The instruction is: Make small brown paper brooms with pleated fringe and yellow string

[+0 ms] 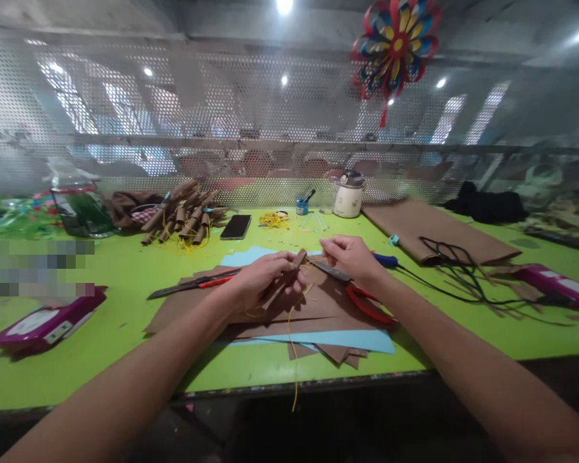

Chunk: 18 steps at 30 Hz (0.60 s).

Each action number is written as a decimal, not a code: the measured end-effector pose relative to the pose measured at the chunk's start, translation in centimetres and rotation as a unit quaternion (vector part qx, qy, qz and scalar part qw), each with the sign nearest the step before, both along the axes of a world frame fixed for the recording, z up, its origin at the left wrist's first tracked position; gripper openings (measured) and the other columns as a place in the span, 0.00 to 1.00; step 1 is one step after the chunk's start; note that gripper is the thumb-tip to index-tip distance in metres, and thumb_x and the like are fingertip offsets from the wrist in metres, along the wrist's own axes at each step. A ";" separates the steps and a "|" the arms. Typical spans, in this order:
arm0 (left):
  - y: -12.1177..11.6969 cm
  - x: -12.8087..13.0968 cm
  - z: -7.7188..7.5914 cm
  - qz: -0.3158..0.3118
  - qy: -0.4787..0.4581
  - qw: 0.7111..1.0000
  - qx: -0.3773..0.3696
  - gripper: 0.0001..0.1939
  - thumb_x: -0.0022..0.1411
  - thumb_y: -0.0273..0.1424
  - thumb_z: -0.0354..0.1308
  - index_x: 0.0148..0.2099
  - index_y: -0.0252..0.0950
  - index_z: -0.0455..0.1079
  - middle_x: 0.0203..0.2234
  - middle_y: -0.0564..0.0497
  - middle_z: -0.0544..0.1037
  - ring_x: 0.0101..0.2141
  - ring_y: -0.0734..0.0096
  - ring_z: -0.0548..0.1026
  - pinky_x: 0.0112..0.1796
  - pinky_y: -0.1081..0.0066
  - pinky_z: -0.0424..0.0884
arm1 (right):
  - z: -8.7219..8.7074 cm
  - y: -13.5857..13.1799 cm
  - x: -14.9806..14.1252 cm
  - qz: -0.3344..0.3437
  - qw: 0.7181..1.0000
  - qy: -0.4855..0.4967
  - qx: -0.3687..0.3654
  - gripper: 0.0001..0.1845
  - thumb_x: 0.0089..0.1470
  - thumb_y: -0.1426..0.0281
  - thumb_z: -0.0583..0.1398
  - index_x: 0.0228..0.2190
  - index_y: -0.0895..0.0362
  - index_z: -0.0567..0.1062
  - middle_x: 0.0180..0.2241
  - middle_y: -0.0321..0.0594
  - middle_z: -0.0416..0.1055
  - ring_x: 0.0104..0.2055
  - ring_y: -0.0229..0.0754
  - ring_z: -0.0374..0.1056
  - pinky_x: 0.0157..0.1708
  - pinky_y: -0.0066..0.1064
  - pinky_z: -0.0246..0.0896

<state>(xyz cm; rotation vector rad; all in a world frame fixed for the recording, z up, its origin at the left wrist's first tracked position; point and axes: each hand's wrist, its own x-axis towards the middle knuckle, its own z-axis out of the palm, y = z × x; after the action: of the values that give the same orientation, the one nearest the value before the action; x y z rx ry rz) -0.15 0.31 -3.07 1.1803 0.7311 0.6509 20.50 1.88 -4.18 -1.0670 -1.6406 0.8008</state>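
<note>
My left hand is closed round a rolled brown paper tube held just above a stack of brown paper sheets. My right hand pinches a thin yellow string near the tube's top end; the string trails down past the table's front edge. Red-handled scissors lie under my right wrist. A second pair of scissors with a red handle lies to the left of my left hand.
On the green table lie a pile of finished brown rolls, a phone, yellow string bundle, a white jar, a brown sheet, black cords, blue paper, and magenta boxes. A paper pinwheel hangs above.
</note>
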 end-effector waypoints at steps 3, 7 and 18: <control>0.1 -0.1 0.2 -0.005 -0.016 1.000 -0.001 0.05 0.58 0.29 0.55 0.38 0.35 0.63 0.28 0.48 0.75 0.24 0.71 0.74 0.30 0.66 0.74 | 0.2 -0.2 0.1 0.017 1.000 -0.005 -0.010 0.18 0.44 0.60 0.64 0.35 0.59 0.75 0.29 0.39 0.73 0.32 0.39 0.67 0.35 0.31 0.62; -0.4 0.1 0.5 -0.057 -0.038 0.998 0.008 0.08 0.61 0.30 0.54 0.43 0.38 0.61 0.27 0.49 0.76 0.25 0.71 0.75 0.28 0.71 0.71 | 0.4 -1.0 -0.1 0.142 0.986 0.068 -0.050 0.30 0.44 0.66 0.65 0.51 0.56 0.69 0.50 0.46 0.68 0.53 0.44 0.63 0.50 0.35 0.60; -1.0 -0.5 1.6 -0.096 0.010 0.995 0.033 0.13 0.60 0.35 0.58 0.44 0.36 0.63 0.20 0.56 0.70 0.14 0.84 0.63 0.15 0.82 0.52 | 2.0 -1.5 1.8 0.223 0.960 -0.075 -0.152 0.18 0.50 0.61 0.62 0.40 0.59 0.77 0.20 0.32 0.65 0.20 0.30 0.54 0.18 0.24 0.44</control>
<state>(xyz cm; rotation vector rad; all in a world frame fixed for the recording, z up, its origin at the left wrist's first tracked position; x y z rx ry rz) -0.64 -0.70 -1.43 1.3020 0.6067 0.5060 22.32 0.40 -2.15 -0.9931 -1.9672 1.3286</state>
